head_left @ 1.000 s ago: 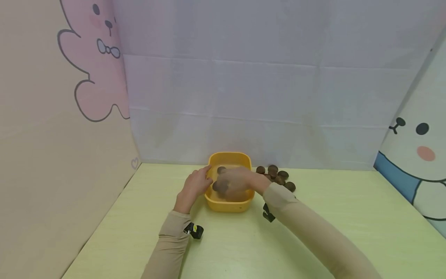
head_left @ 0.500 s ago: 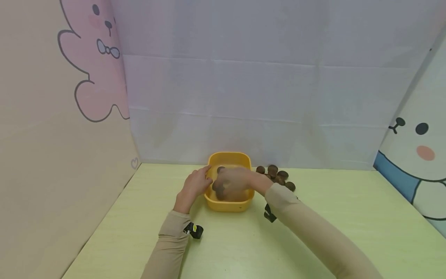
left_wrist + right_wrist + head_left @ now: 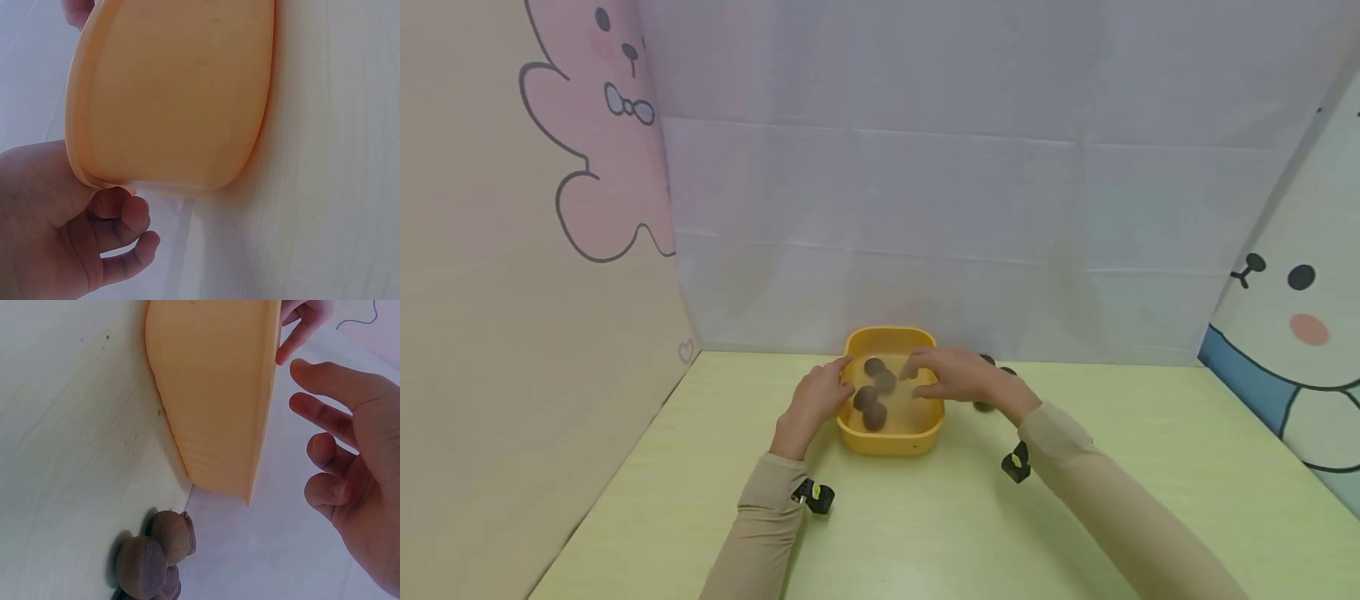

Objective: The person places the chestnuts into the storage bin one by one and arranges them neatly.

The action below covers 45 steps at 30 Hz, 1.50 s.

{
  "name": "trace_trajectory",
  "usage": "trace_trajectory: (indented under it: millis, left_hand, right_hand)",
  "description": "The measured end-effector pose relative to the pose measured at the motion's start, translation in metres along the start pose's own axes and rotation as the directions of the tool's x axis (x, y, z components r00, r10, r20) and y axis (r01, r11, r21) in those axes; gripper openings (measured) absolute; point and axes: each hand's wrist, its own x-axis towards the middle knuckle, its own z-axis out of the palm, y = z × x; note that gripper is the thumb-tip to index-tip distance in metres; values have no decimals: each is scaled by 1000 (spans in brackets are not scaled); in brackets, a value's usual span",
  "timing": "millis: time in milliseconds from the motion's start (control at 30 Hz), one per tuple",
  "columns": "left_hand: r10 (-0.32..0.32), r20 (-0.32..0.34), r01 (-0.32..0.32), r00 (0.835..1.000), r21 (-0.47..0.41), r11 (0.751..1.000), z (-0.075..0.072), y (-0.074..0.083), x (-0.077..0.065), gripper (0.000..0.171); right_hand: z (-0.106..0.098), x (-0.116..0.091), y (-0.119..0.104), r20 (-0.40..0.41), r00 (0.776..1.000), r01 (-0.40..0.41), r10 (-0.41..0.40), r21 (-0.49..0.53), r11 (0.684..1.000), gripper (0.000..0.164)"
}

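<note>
A yellow plastic basin [image 3: 891,446] stands on the table near the back cloth. My left hand [image 3: 817,398] grips its left rim, thumb over the inside, and in the left wrist view the other fingers curl close to the rim. Several brown, rounded, mushroom-like pieces [image 3: 874,416] lie in the left half of the basin. Over the basin's right rim hovers my right hand [image 3: 958,375], fingers loosely bent and apart, with nothing between them in the right wrist view. Beyond this hand sit more brown round pieces [image 3: 142,565] on the table, partly hidden by it in the head view.
The pale yellow table [image 3: 925,533] runs to a white back cloth [image 3: 880,208] right behind the basin. Side panels with cartoon animals [image 3: 1311,333] stand left and right. Both wrists carry small black cameras [image 3: 1017,465].
My right hand has come up out of the basin and moved right, its fingers parting. The brown pieces it covered now show inside. My left hand has stayed on the rim.
</note>
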Motion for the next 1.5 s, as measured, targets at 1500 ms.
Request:
trace_trajectory:
  millis: [1500]
  left_hand:
    - [-24,19,24,1000,-9,1000,0,2,0,58]
  right_hand:
    - [36,-92,83,-195,955,-202,223,122,972,32]
